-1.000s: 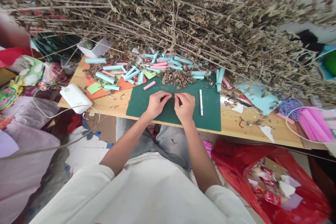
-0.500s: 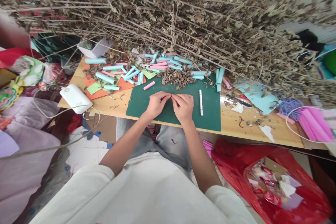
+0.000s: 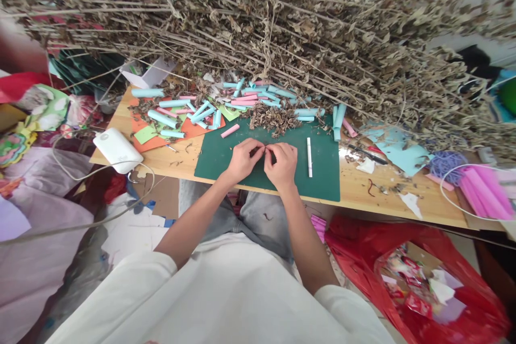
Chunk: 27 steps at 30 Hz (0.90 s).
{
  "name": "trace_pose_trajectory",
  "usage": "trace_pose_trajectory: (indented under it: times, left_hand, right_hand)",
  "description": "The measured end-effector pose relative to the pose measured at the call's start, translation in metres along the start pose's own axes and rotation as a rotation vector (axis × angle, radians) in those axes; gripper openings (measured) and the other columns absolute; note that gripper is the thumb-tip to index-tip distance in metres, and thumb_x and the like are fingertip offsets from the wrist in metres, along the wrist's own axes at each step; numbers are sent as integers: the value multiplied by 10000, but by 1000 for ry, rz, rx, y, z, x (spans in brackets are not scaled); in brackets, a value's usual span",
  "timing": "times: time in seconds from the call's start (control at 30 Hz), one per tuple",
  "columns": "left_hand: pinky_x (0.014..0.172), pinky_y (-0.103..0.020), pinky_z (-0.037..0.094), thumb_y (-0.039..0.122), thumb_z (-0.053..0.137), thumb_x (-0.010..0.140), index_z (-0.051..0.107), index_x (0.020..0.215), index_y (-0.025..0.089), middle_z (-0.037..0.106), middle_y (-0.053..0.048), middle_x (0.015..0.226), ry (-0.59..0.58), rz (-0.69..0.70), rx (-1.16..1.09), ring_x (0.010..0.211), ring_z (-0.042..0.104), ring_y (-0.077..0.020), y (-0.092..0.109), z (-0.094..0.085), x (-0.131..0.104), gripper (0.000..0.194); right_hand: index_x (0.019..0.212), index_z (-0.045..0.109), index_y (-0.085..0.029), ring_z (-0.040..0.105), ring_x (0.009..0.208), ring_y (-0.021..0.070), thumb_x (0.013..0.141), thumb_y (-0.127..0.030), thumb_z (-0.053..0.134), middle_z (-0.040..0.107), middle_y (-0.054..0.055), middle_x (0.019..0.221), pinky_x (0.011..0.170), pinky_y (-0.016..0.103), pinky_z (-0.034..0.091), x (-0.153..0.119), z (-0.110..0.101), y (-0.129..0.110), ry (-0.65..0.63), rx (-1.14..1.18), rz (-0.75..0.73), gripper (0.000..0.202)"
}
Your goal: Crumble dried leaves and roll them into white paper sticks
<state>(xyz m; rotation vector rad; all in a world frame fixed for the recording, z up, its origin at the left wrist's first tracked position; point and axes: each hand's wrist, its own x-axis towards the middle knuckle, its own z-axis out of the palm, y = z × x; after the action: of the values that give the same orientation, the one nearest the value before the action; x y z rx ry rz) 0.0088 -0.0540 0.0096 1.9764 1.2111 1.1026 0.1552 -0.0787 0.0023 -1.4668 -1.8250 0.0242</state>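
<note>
Over the green cutting mat (image 3: pixel 322 183), my left hand (image 3: pixel 243 161) and my right hand (image 3: pixel 282 165) meet fingertip to fingertip, both closed in a pinch. A tiny dark bit shows between the fingertips, too small to name. Right of my right hand lies a white stick-like tube (image 3: pixel 309 157). Just beyond the hands is a heap of dry crumbled leaves (image 3: pixel 274 120). A short pink paper roll (image 3: pixel 230 130) rests at the mat's upper left.
Bundled dried stalks (image 3: pixel 258 27) stretch across the back. Blue paper rolls (image 3: pixel 164 119) and pink ones lie scattered on the left. A white power bank (image 3: pixel 117 150) with a cable sits at the left edge. A red bag (image 3: pixel 355 242) of scraps stands below, right.
My fingers have shifted slightly, with the right thumb and forefinger rounding into a wider loop. Both hands remain together over the mat; the view has moved a little.
</note>
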Motion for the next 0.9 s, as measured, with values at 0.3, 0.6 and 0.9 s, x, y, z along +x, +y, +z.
trace_pose_trajectory:
  times: [0.3,0.6,0.9]
  left_hand:
    - [782,-261,507,275,559,932,715,896,165,714,-51,886,86,-33,-80,813,654,-147,-4,-2,1,194]
    - [770,-261,524,269,584,910,726,947,169,743,-48,920,62,-123,-70,786,668,-148,-8,1,-1,177]
    - [725,-241,518,303,589,906,725,916,172,740,-20,860,23,-172,-131,729,658,-132,-6,1,-1,189]
  right_hand:
    - [941,707,-217,669,871,198,927,-233,518,733,58,919,839,355,471,2,3,11,61,102,77,190]
    - [976,712,-224,675,918,210,924,-253,539,740,64,970,863,373,483,2,3,10,28,128,87,183]
    - [952,727,-237,674,887,196,940,-307,558,735,52,933,843,370,477,0,7,12,4,118,21,183]
